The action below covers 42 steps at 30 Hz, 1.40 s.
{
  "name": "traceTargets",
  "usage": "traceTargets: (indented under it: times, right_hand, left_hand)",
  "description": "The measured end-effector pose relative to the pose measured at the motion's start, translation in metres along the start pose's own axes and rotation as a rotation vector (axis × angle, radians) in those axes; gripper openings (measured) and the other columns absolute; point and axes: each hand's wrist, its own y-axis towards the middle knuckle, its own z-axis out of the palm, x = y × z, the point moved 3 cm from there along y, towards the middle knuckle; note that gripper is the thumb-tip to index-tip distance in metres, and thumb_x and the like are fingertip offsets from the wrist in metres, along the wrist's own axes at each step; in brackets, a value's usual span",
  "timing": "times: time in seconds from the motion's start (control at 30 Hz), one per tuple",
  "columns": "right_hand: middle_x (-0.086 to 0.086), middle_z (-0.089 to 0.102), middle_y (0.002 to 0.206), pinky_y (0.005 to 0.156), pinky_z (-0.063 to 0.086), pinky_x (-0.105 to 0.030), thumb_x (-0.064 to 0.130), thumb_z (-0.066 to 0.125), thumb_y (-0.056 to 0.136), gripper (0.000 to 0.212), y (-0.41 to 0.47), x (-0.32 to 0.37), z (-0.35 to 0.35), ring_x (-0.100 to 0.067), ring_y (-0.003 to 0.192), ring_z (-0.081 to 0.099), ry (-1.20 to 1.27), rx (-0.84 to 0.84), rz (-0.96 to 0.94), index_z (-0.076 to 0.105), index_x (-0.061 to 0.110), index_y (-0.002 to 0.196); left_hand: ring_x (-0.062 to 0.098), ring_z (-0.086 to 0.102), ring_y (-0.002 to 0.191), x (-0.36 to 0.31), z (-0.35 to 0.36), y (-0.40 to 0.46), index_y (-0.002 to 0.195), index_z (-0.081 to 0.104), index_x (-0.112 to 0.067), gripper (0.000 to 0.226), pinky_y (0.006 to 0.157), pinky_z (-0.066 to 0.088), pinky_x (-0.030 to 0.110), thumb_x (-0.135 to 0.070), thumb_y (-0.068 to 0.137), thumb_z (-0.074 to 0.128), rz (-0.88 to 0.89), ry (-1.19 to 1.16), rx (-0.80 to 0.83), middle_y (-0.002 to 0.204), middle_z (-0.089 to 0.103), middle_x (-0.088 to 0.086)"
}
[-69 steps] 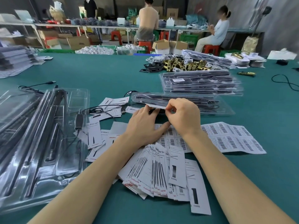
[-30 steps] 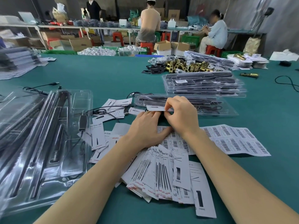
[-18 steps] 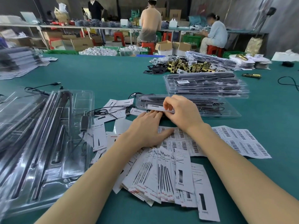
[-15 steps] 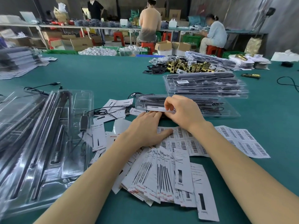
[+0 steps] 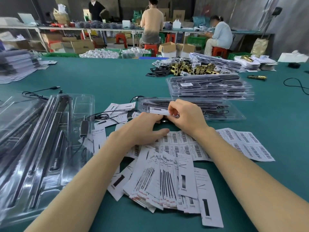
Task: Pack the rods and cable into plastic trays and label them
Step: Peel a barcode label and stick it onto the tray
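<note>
A closed clear plastic tray (image 5: 222, 113) with black rods and a cable inside lies across the table in front of me. My right hand (image 5: 187, 116) pinches a white label (image 5: 159, 111) at the tray's near left part. My left hand (image 5: 142, 129) lies flat below it, fingertips touching the label's lower edge. Barcode sticker sheets (image 5: 242, 144) lie under my wrists. A fan of printed insert cards (image 5: 167, 178) sits nearer to me.
Open trays with rods and a cable adapter (image 5: 43, 148) fill the left side. A stack of packed trays (image 5: 210, 87) stands behind the one in front, with brass lock parts (image 5: 192, 68) beyond. Loose cards (image 5: 120, 108) and a cable lie at centre. People work at far benches.
My right hand has shifted slightly along the tray while pinching the label onto it. My left hand stays flat beneath it, fingertips at the label's edge.
</note>
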Motion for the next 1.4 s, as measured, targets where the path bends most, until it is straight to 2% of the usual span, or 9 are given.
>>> traceTargets:
  times: [0.23, 0.3, 0.43, 0.53, 0.63, 0.97, 1.13, 1.3, 1.4]
  right_hand:
    - [0.01, 0.058, 0.078, 0.062, 0.046, -0.032, 0.033, 0.075, 0.088, 0.021, 0.002, -0.001, 0.0, -0.013, 0.072, 0.054, 0.048, 0.042, 0.001, 0.058, 0.022, 0.083]
    - [0.011, 0.057, 0.076, 0.062, 0.045, -0.03, 0.033, 0.076, 0.088, 0.023, 0.002, -0.002, 0.0, -0.013, 0.07, 0.054, 0.062, 0.035, 0.003, 0.057, 0.022, 0.081]
    - [0.013, 0.053, 0.073, 0.06, 0.044, -0.029, 0.033, 0.076, 0.087, 0.025, 0.002, -0.004, 0.001, -0.012, 0.069, 0.052, 0.079, 0.036, 0.011, 0.054, 0.024, 0.079]
    - [0.012, 0.054, 0.078, 0.061, 0.048, -0.031, 0.032, 0.076, 0.087, 0.024, 0.003, -0.005, 0.001, -0.012, 0.07, 0.052, 0.09, 0.042, 0.022, 0.054, 0.023, 0.081]
    - [0.01, 0.058, 0.092, 0.06, 0.041, -0.029, 0.032, 0.075, 0.087, 0.02, 0.007, -0.005, 0.001, -0.014, 0.074, 0.053, 0.084, 0.065, 0.016, 0.056, 0.025, 0.091]
    - [0.008, 0.06, 0.096, 0.071, 0.046, -0.031, 0.034, 0.077, 0.086, 0.024, 0.017, -0.005, 0.0, -0.016, 0.087, 0.057, 0.097, 0.166, 0.012, 0.059, 0.029, 0.1]
    - [0.008, 0.059, 0.097, 0.07, 0.042, -0.029, 0.034, 0.079, 0.083, 0.029, 0.02, -0.005, -0.003, -0.013, 0.084, 0.054, 0.119, 0.168, 0.028, 0.056, 0.029, 0.099]
    - [0.007, 0.06, 0.096, 0.072, 0.043, -0.031, 0.033, 0.077, 0.085, 0.024, 0.015, -0.006, 0.0, -0.013, 0.085, 0.054, 0.125, 0.163, 0.024, 0.059, 0.026, 0.1]
    - [0.007, 0.06, 0.097, 0.072, 0.042, -0.029, 0.032, 0.077, 0.085, 0.023, 0.016, -0.006, 0.0, -0.012, 0.084, 0.054, 0.153, 0.161, 0.035, 0.06, 0.027, 0.1]
  left_hand:
    - [0.018, 0.064, 0.104, 0.0, -0.031, -0.006, 0.137, 0.056, -0.034, 0.058, 0.092, 0.053, 0.043, -0.069, 0.092, 0.046, -0.205, 0.233, 0.2, 0.121, 0.068, -0.003]
    - [0.023, 0.055, 0.125, 0.001, -0.041, -0.009, 0.147, 0.047, -0.032, 0.064, 0.104, 0.047, 0.045, -0.068, 0.094, 0.045, -0.268, 0.3, 0.229, 0.142, 0.057, -0.002]
    - [0.024, 0.031, 0.148, -0.002, -0.044, -0.015, 0.16, 0.019, -0.028, 0.079, 0.117, 0.033, 0.045, -0.067, 0.095, 0.043, -0.321, 0.394, 0.326, 0.165, 0.024, -0.003]
    - [0.019, 0.013, 0.154, -0.005, -0.039, -0.017, 0.161, -0.001, -0.024, 0.092, 0.122, 0.022, 0.047, -0.068, 0.095, 0.044, -0.327, 0.384, 0.379, 0.168, -0.004, -0.008]
    - [0.016, 0.004, 0.155, -0.003, -0.035, -0.019, 0.16, -0.011, -0.026, 0.096, 0.123, 0.018, 0.047, -0.071, 0.094, 0.042, -0.343, 0.352, 0.391, 0.167, -0.014, -0.011]
    - [0.02, 0.017, 0.153, -0.003, -0.023, -0.012, 0.161, -0.001, -0.027, 0.089, 0.12, 0.027, 0.05, -0.073, 0.094, 0.036, -0.305, 0.356, 0.332, 0.168, -0.002, -0.013]
    - [0.021, 0.027, 0.149, -0.005, -0.023, -0.009, 0.161, -0.001, -0.027, 0.089, 0.109, 0.039, 0.047, -0.072, 0.094, 0.036, -0.278, 0.392, 0.185, 0.168, 0.007, -0.012]
    - [0.021, 0.036, 0.143, -0.006, -0.016, -0.007, 0.156, 0.021, -0.024, 0.075, 0.103, 0.042, 0.045, -0.066, 0.097, 0.038, -0.28, 0.433, 0.155, 0.162, 0.027, -0.008]
    - [0.022, 0.036, 0.143, -0.007, -0.012, -0.006, 0.153, 0.031, -0.022, 0.072, 0.106, 0.041, 0.046, -0.067, 0.097, 0.034, -0.283, 0.42, 0.144, 0.16, 0.031, -0.004]
